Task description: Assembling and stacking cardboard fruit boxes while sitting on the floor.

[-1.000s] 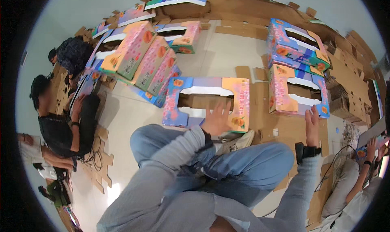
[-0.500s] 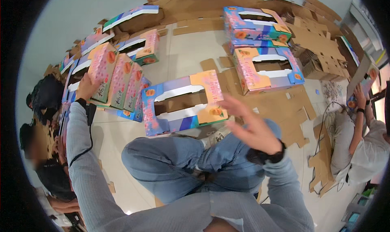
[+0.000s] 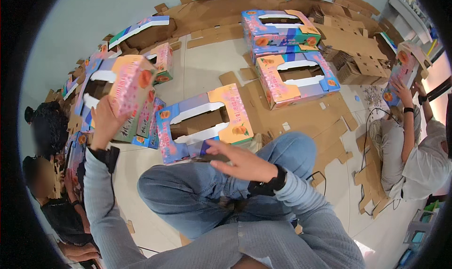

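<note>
My left hand [image 3: 105,120] grips the near edge of a pink and orange printed fruit carton [image 3: 133,77], tilted above other cartons [image 3: 147,120] at the left. The hand hides part of its edge. In front of my crossed legs sits another printed carton [image 3: 234,112] with a large cut-out in its top. My right hand [image 3: 242,164] hovers near that carton's front side, over my lap, with fingers stretched and nothing in them.
To the right, similar cartons [image 3: 301,78] stand on flattened brown cardboard [image 3: 282,123], with stacks of folded cardboard [image 3: 360,69] behind. A co-worker [image 3: 414,160] at the far right handles a carton [image 3: 400,71]. Other people [image 3: 56,208] sit at the left.
My left hand has raised and tilted the carton, turning more of its top into view. My right hand has swept left and nearer to me. The view has shifted slightly.
</note>
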{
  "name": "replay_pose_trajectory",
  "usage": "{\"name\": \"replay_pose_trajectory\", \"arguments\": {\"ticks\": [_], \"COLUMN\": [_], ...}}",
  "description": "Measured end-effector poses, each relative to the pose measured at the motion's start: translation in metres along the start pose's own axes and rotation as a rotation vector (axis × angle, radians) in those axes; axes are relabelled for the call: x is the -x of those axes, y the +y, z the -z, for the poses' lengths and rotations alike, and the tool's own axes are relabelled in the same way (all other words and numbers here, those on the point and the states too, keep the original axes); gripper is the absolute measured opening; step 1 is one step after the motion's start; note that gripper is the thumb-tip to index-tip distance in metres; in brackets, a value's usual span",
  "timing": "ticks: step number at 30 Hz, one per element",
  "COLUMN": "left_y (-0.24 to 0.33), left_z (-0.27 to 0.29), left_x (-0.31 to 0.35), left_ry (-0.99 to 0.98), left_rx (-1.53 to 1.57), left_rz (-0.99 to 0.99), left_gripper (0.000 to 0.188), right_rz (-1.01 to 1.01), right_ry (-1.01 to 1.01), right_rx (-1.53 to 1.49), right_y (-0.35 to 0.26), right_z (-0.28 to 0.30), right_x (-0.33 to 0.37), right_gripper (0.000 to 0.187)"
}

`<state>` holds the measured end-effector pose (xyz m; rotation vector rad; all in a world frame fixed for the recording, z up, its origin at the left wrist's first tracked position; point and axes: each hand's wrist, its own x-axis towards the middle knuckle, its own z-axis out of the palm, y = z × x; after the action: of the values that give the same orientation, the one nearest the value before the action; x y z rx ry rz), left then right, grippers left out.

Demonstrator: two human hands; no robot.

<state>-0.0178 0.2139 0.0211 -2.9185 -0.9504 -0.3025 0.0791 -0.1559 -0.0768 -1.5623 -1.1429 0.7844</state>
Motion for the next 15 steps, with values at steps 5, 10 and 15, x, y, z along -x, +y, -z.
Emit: {"name": "replay_pose_trajectory", "arguments": {"ticks": [5,10,15], "left_y": [0.077,0.130,0.157], "left_z": [-0.002,-0.039,-0.078], "left_x": [0.064,0.092,0.097], "left_ry": [0.266,0.110,-0.039], "left_rx": [0.032,0.206,0.252], "left_rz": [-0.505,-0.814,-0.948], "left_gripper": [0.074,0.071,0.071], "right_rz": [-0.005,-0.063,-0.327], "right_ry": [0.353,0.581,0.460], "right_rx": [-0.121,-0.056,-0.075], "right_y": [0.015,0.028,0.063], "right_z": [0.033,0.065,0.077], "right_x": [-0.001,-0.002,-0.014], "right_gripper": [0.055,0.055,0.058]}}
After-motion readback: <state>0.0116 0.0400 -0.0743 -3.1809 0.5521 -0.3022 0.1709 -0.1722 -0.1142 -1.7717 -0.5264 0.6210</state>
